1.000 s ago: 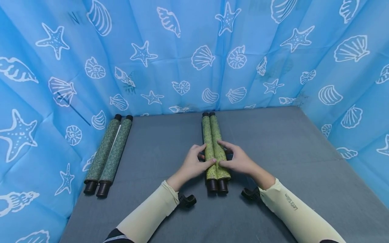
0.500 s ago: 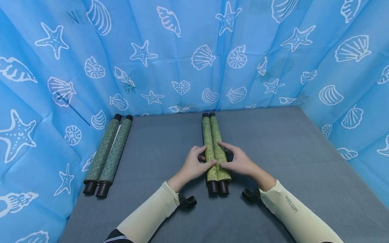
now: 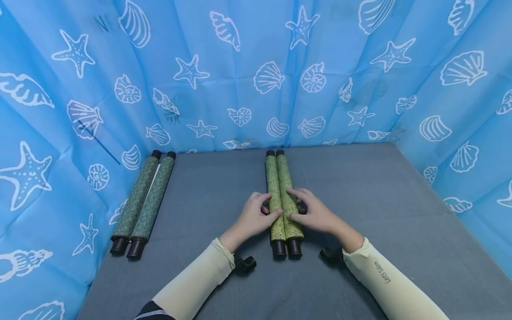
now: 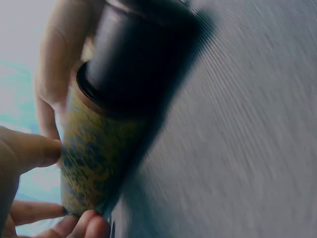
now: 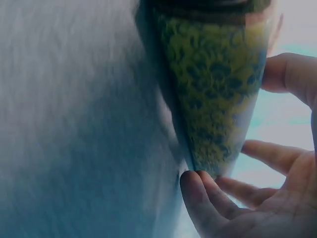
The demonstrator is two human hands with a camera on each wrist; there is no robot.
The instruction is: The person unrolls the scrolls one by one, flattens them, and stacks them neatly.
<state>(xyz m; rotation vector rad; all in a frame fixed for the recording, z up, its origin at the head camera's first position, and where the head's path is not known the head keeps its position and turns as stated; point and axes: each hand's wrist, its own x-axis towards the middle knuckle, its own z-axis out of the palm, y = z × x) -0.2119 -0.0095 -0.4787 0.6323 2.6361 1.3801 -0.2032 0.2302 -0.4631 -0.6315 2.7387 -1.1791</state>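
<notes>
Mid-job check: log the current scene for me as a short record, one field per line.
Left grip: pinching the left yellow-green patterned cylindrical roll, thumb on top
Right grip: pinching the right yellow-green patterned cylindrical roll, thumb on top
Roll layout: side by side lengthwise, dark end caps toward and away from the person
Off to the left: two green mottled cylindrical rolls with dark end caps, ungripped
Surface: grey cloth-covered table
Backdrop: blue curtain printed with white shells and starfish
</notes>
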